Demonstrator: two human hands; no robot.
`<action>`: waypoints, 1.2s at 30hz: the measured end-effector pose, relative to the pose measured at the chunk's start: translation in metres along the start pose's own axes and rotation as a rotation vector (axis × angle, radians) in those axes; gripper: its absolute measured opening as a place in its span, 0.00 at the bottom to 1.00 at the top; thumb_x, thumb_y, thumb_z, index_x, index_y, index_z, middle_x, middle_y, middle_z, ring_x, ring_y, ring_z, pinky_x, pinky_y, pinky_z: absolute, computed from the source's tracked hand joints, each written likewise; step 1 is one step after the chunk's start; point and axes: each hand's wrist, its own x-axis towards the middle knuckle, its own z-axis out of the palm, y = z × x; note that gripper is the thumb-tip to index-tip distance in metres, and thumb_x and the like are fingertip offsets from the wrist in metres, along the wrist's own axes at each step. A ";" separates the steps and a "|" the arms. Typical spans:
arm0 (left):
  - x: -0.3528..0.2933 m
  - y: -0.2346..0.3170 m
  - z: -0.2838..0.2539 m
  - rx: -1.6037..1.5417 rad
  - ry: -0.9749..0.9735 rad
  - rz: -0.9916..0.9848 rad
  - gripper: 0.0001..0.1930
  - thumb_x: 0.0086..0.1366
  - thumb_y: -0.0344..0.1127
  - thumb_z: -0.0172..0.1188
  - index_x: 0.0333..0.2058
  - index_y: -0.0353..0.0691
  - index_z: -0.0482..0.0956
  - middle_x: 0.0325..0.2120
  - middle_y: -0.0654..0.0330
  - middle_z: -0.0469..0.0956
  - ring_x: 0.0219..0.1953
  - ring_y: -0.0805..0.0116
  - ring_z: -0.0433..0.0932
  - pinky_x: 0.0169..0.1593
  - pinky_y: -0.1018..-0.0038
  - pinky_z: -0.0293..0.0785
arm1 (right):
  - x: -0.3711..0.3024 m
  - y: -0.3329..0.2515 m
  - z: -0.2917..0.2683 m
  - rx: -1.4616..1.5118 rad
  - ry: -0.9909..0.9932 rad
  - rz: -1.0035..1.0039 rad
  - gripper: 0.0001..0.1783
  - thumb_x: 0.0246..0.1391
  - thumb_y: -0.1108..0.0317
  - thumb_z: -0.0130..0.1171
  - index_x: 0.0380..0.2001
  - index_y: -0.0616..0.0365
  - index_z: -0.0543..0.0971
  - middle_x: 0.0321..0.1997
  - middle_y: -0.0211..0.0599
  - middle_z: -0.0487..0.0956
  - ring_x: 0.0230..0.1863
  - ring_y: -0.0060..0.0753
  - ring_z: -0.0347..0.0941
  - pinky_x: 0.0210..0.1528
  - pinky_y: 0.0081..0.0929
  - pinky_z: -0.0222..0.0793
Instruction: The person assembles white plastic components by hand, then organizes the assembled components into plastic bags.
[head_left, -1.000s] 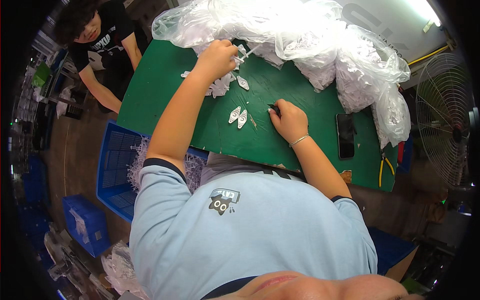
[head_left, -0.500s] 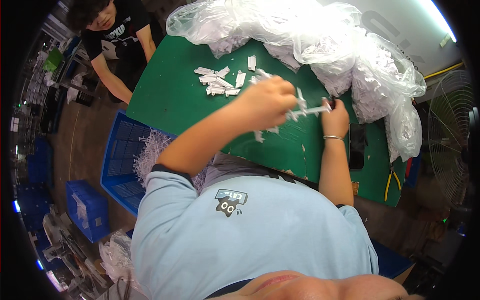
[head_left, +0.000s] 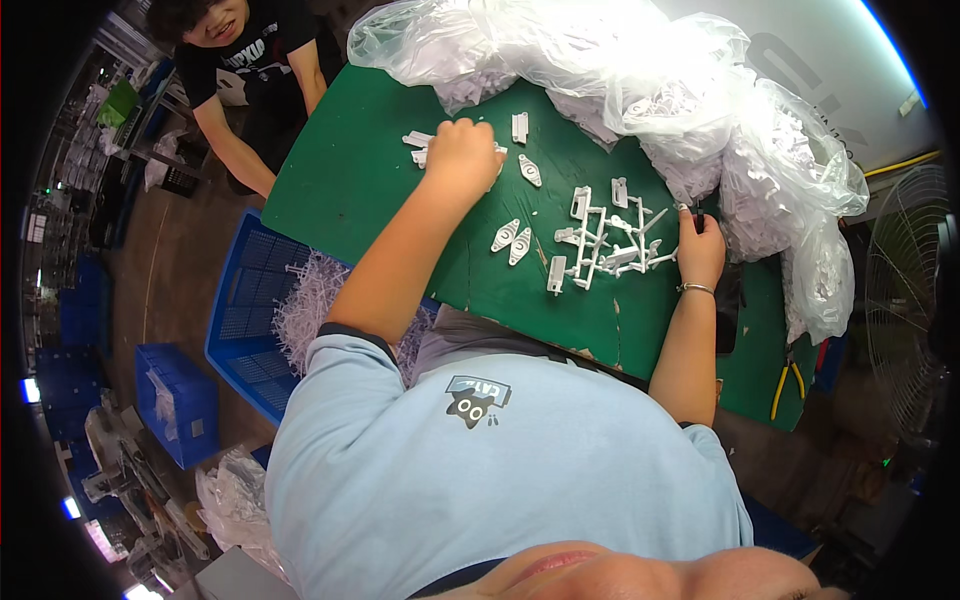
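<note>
My left hand [head_left: 463,158] is over the pile of small white plastic parts [head_left: 418,140] at the far left of the table. Its fingers curl down and their tips are hidden; a white edge shows beside them. My right hand [head_left: 702,252] is closed around a small dark tool [head_left: 698,219], mostly hidden by the fingers. Just left of that hand lies a white plastic sprue frame [head_left: 592,250] with parts still attached, one end close to the fingers. Loose oval white parts [head_left: 506,235] lie between my hands, and a single oval part [head_left: 529,171] lies farther back.
Clear plastic bags [head_left: 670,100] full of white parts line the back of the green table [head_left: 340,165]. A blue basket [head_left: 235,310] of white sprues stands at left. Yellow-handled pliers [head_left: 788,385] lie at right. Another person [head_left: 245,70] is at the far left.
My left hand has moved left, away from the sprue frame to the pile. The sprue frame now lies on the table, with oval parts left of it. My right hand still grips the dark tool.
</note>
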 end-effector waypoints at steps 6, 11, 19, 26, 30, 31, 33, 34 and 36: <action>0.010 -0.011 0.026 0.041 -0.166 -0.070 0.14 0.54 0.41 0.66 0.33 0.36 0.80 0.34 0.49 0.80 0.42 0.49 0.77 0.45 0.58 0.74 | -0.002 -0.002 0.000 -0.040 -0.012 0.010 0.25 0.53 0.45 0.58 0.31 0.59 0.79 0.28 0.40 0.81 0.31 0.42 0.78 0.36 0.37 0.70; 0.028 -0.014 0.038 -0.009 -0.234 -0.084 0.13 0.55 0.37 0.63 0.37 0.37 0.79 0.34 0.49 0.80 0.40 0.51 0.79 0.46 0.59 0.74 | -0.004 -0.005 0.003 -0.059 -0.006 0.011 0.24 0.53 0.44 0.58 0.30 0.58 0.79 0.28 0.40 0.81 0.32 0.44 0.78 0.36 0.38 0.70; 0.076 0.000 0.046 -0.136 -0.123 -0.219 0.23 0.55 0.43 0.64 0.46 0.35 0.74 0.40 0.45 0.81 0.45 0.47 0.79 0.49 0.58 0.74 | -0.001 -0.007 0.002 -0.050 0.007 0.029 0.24 0.53 0.44 0.58 0.30 0.57 0.79 0.27 0.39 0.81 0.32 0.46 0.78 0.35 0.39 0.71; 0.077 0.004 0.061 -0.031 -0.159 -0.162 0.19 0.54 0.40 0.63 0.43 0.36 0.77 0.39 0.46 0.81 0.44 0.44 0.79 0.49 0.54 0.74 | -0.002 -0.006 0.002 -0.028 -0.007 0.023 0.23 0.52 0.45 0.58 0.30 0.57 0.79 0.28 0.39 0.82 0.33 0.46 0.79 0.36 0.40 0.71; 0.051 0.010 0.049 -0.188 -0.058 0.000 0.13 0.59 0.36 0.59 0.40 0.35 0.75 0.34 0.46 0.80 0.40 0.47 0.79 0.45 0.56 0.74 | -0.004 -0.006 0.001 -0.021 -0.003 0.021 0.23 0.52 0.45 0.58 0.29 0.57 0.79 0.27 0.39 0.81 0.33 0.47 0.79 0.35 0.41 0.71; 0.043 0.016 0.027 -0.288 -0.105 0.048 0.11 0.61 0.35 0.57 0.39 0.34 0.74 0.33 0.45 0.80 0.40 0.49 0.80 0.44 0.57 0.75 | -0.005 -0.007 -0.001 -0.016 0.002 0.015 0.23 0.52 0.45 0.58 0.29 0.57 0.79 0.27 0.39 0.81 0.33 0.47 0.79 0.35 0.41 0.71; 0.023 0.023 -0.024 -0.464 -0.175 0.235 0.12 0.61 0.35 0.59 0.40 0.35 0.74 0.27 0.50 0.79 0.32 0.55 0.80 0.38 0.61 0.73 | -0.008 -0.011 -0.001 -0.034 -0.023 -0.006 0.23 0.52 0.45 0.58 0.29 0.57 0.79 0.26 0.39 0.81 0.32 0.48 0.79 0.34 0.42 0.71; 0.019 0.033 -0.055 -0.536 -0.218 0.284 0.11 0.62 0.35 0.59 0.41 0.36 0.75 0.25 0.52 0.78 0.29 0.60 0.79 0.36 0.65 0.72 | -0.007 -0.006 0.001 -0.045 -0.015 -0.007 0.22 0.52 0.45 0.58 0.28 0.56 0.79 0.25 0.39 0.81 0.31 0.48 0.78 0.33 0.42 0.70; 0.021 0.048 -0.105 -0.603 -0.260 0.323 0.11 0.62 0.34 0.59 0.42 0.37 0.76 0.23 0.54 0.77 0.27 0.66 0.77 0.34 0.69 0.72 | -0.006 -0.008 0.000 -0.027 -0.012 0.001 0.23 0.52 0.45 0.58 0.28 0.57 0.79 0.26 0.40 0.81 0.31 0.48 0.78 0.34 0.42 0.70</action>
